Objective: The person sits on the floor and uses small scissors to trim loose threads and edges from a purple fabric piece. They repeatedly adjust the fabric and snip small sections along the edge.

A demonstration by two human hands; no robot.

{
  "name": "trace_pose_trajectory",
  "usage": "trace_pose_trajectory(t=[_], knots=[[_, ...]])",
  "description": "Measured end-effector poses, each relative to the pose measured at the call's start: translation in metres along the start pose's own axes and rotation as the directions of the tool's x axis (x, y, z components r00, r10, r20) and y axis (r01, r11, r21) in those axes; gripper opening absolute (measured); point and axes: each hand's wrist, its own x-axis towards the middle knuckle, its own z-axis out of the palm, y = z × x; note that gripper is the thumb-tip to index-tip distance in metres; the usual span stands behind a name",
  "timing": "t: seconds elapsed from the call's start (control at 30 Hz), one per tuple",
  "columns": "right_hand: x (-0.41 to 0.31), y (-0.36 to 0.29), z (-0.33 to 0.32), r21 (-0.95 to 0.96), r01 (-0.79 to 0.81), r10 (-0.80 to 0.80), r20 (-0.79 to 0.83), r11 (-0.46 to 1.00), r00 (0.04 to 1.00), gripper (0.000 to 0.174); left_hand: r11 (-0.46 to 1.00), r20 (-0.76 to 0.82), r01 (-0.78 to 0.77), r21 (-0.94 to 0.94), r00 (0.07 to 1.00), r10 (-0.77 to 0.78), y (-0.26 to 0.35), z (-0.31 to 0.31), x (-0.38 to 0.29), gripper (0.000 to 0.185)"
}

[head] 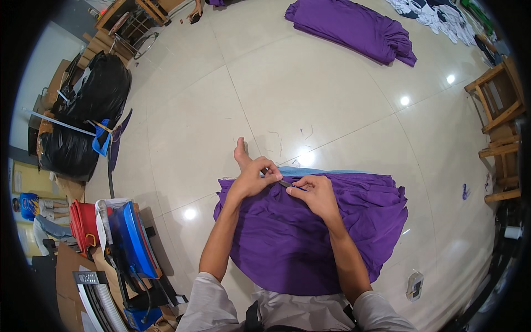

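A gathered purple cloth (298,240) lies spread over my lap, with a strip of light blue cloth (319,170) showing along its far edge. My left hand (259,176) pinches the far edge of the purple cloth between thumb and fingers. My right hand (313,193) holds a small dark-bladed tool with a blue handle (286,184), perhaps thread snips. Its tip meets the cloth at my left fingertips. A bare foot (240,153) shows beyond my left hand.
Loose threads (274,141) lie on the tiled floor. Farther off is a folded purple cloth bundle (352,31). At left are black plastic bags (95,87), a red bucket (85,224) and a blue machine (132,240); at right, wooden stools (498,95). Another person's hand (196,9) shows at the top.
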Motion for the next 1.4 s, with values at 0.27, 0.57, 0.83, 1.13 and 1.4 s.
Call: trace_pose_trajectory(t=[0.27,0.57,0.83,1.13,1.4], knots=[[0.0,0.008,0.005,-0.049,0.053,-0.059,-0.142,0.997,0.988,0.025,0.998,-0.464,-0.053,0.026,0.884,0.059,-0.003,0.015,0.006,0.013],[-0.007,0.022,-0.002,0.095,-0.28,0.25,0.25,0.955,0.936,0.034,0.882,-0.41,0.43,0.191,0.852,-0.326,0.039,0.035,-0.073,0.041],[-0.017,0.014,-0.004,-0.101,0.149,-0.179,-0.444,0.984,0.878,0.034,0.925,-0.452,0.367,0.098,0.845,-0.287,0.028,0.066,-0.084,0.044],[-0.066,0.03,-0.033,-0.556,-0.201,-0.115,-0.481,0.806,0.869,0.039,0.936,-0.512,0.35,0.031,0.81,-0.286,0.038,0.078,-0.069,0.04],[-0.067,0.018,-0.018,-0.61,-0.104,-0.224,-0.436,0.785,0.872,0.039,0.917,-0.619,0.285,0.278,0.783,-0.056,0.033,0.1,-0.089,0.023]])
